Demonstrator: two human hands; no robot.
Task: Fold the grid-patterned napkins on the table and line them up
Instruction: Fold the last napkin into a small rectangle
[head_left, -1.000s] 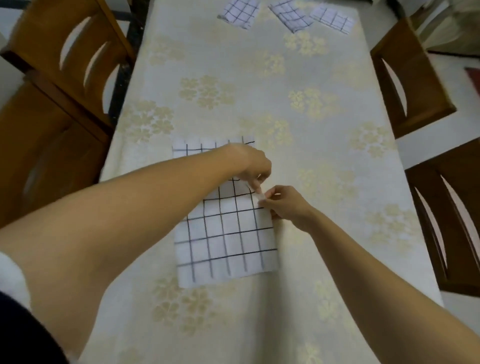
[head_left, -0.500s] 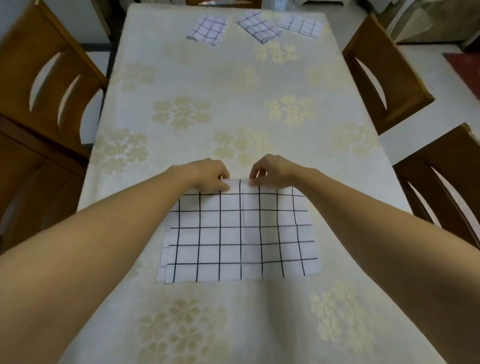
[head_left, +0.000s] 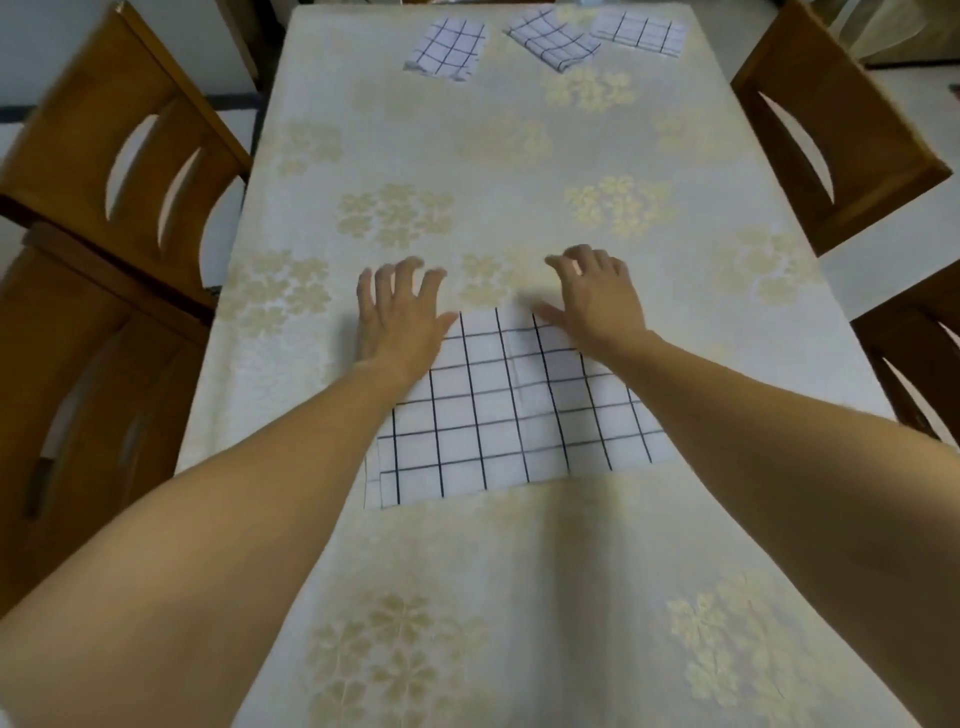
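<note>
A folded grid-patterned napkin (head_left: 519, 410) is laid flat on the near half of the tabletop (head_left: 493, 156). Its far corners are covered by the left grip (head_left: 400, 317) and right grip (head_left: 597, 306), fingers spread, nothing pinched. Three folded napkins (head_left: 553, 39) are seen at the far edge.

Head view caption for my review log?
Left hand and right hand spread open at the far edge of a grid napkin; three folded napkins lie beyond.

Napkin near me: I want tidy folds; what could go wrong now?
The napkin has layers offset at its near left corner; another fold could lock that in. The left hand and right hand are open, not holding it, so it may shift. The middle far napkin lies askew, spoiling the row.
</note>
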